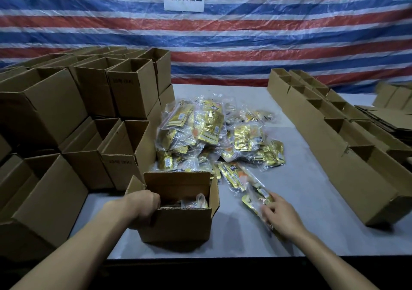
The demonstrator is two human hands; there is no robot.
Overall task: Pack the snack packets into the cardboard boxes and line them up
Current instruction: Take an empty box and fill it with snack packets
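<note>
An open cardboard box (178, 225) stands on the grey table near its front edge, with a few snack packets inside it. My left hand (145, 205) grips the box's left wall over the rim. To the right of the box, my right hand (281, 216) lies on a gold and clear snack packet (256, 200) flat on the table, fingers curled onto it. Behind the box a heap of gold snack packets (214, 133) fills the middle of the table.
Stacks of open empty boxes (66, 122) stand at the left, right beside the box I hold. A row of boxes (334, 138) runs along the right side, with flattened cardboard (385, 118) behind it. A striped tarp hangs behind the table (312, 234).
</note>
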